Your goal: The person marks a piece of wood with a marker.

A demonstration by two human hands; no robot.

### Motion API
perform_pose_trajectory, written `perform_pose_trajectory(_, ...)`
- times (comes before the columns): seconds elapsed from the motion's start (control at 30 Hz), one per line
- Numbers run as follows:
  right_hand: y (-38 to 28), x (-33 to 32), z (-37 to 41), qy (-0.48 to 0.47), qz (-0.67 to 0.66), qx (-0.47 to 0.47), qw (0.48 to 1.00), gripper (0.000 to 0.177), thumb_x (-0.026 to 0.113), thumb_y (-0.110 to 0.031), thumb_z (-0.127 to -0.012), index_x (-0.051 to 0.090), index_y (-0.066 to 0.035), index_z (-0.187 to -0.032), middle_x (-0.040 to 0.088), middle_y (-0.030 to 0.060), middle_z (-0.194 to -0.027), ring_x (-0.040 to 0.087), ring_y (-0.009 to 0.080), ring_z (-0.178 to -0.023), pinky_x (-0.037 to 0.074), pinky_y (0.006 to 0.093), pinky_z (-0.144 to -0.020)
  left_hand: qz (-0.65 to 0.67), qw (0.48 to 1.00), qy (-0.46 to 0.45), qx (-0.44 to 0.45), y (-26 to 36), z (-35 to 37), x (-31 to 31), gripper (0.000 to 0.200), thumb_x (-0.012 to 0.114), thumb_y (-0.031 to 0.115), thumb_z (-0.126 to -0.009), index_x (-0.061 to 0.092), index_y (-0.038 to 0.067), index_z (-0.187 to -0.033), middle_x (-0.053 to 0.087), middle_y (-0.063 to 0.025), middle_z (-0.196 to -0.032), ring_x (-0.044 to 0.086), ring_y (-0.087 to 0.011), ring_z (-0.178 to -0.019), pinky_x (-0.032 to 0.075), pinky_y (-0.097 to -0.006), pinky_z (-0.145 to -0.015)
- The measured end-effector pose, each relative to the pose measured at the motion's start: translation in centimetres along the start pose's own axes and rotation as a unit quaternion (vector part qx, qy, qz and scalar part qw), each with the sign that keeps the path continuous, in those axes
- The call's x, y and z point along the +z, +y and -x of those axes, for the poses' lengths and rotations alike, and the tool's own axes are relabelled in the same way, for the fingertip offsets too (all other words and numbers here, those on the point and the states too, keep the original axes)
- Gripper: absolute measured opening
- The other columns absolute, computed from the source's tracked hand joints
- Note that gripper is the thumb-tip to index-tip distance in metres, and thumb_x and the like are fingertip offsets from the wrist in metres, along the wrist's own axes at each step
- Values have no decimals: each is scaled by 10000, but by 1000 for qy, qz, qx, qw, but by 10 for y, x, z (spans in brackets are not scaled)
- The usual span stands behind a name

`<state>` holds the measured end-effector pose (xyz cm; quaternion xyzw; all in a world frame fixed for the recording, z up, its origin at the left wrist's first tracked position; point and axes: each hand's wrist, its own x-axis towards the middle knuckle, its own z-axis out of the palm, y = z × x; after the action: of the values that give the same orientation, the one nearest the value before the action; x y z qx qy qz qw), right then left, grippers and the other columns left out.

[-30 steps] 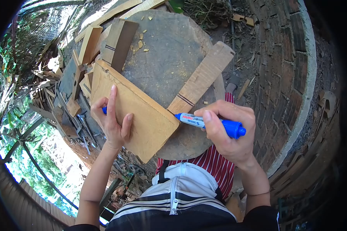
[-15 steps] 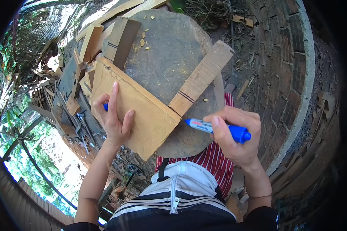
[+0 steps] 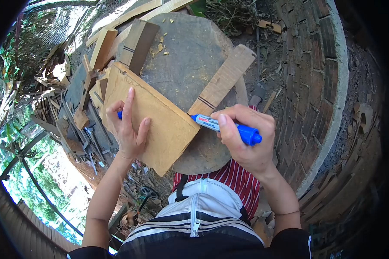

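My left hand presses on a thick wooden block, index finger and thumb stretched out over its face. Between its curled fingers a blue marker cap peeks out. In my right hand is a blue marker, its tip right at the block's upper edge near the right corner. Meeting the block there is a flat wooden strip, which bears two dark lines across it near that end. Block and strip lie on a round wooden stump top.
Another wooden piece with dark lines lies at the stump's upper left. Beyond it, offcuts and scraps are heaped on the left. A curved brick wall runs down the right side. Wood chips dot the stump.
My right hand has moved left and slightly up, bringing the marker tip from beside the block's corner to its edge by the strip. My left hand stays on the block.
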<state>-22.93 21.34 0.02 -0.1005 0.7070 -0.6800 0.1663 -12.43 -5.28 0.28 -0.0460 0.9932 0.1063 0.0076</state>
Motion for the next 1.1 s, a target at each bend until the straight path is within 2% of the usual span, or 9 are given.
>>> perform_pose_trajectory(0.07,-3,-6,4,-14,-18,59,998,79,650,-42,-809,656,17,-757,611,103,-632,584,161,-512,426,274,-492,-7,1000,3,1,2,0,-1,678,568,384,-887,422,35,-1450,369,-125,-1067,377,-281,-1032,314,-396,-947)
perform_pose_trajectory(0.2,-21,-44,19,-51,108,17,993,81,647,-39,-812,658,20,-758,604,88,-618,568,146,-502,415,275,-484,-3,1000,16,4,1,0,1,675,604,357,-870,428,64,-1453,385,-128,-1069,393,-280,-1026,336,-388,-924)
perform_pose_trajectory(0.27,-32,-50,31,-2,90,103,991,77,651,-40,-818,671,25,-781,607,77,-625,565,131,-527,413,265,-502,0,1000,17,-6,2,1,0,672,615,345,-865,434,67,-1449,396,-127,-1063,403,-277,-1018,344,-384,-914)
perform_pose_trajectory(0.37,-44,-40,39,37,72,59,995,71,649,-31,-824,687,29,-827,624,74,-653,566,116,-563,411,252,-527,-4,1000,29,-5,5,0,0,674,626,329,-860,429,71,-1450,417,-124,-1049,423,-274,-995,358,-378,-895)
perform_pose_trajectory(0.57,-62,-5,53,-2,71,-74,995,336,705,-89,-840,646,-30,-1166,639,140,-1023,619,192,-815,481,291,-720,32,986,156,43,-7,5,7,676,596,302,-871,365,91,-1470,450,-114,-1011,436,-262,-897,362,-382,-840)
perform_pose_trajectory(0.67,-67,20,59,-59,15,-91,994,306,671,-161,-885,657,-9,-1149,650,128,-970,606,187,-830,462,290,-747,157,963,216,43,-7,16,2,720,557,137,-818,296,64,-1485,448,-106,-981,428,-231,-885,361,-362,-839)
perform_pose_trajectory(0.73,-75,37,63,-87,-16,-95,991,308,658,-186,-895,663,1,-1140,648,120,-925,600,176,-809,456,283,-726,370,899,225,-70,19,23,-13,843,504,13,-738,170,51,-1511,438,-79,-931,423,-187,-855,359,-337,-833)
perform_pose_trajectory(0.83,-88,59,67,-128,-50,-76,988,317,612,-219,-919,682,22,-1113,635,92,-811,588,134,-719,438,260,-642,479,852,211,-21,37,41,-31,934,504,-35,-702,67,58,-1523,430,-54,-900,419,-157,-826,355,-320,-825)
perform_pose_trajectory(1.1,-103,106,77,-158,-55,-46,985,227,574,-119,-917,695,19,-1050,613,66,-735,566,105,-624,418,244,-568,425,887,182,23,27,87,-58,914,573,-57,-710,160,76,-1515,448,-86,-898,463,-203,-816,406,-338,-778)
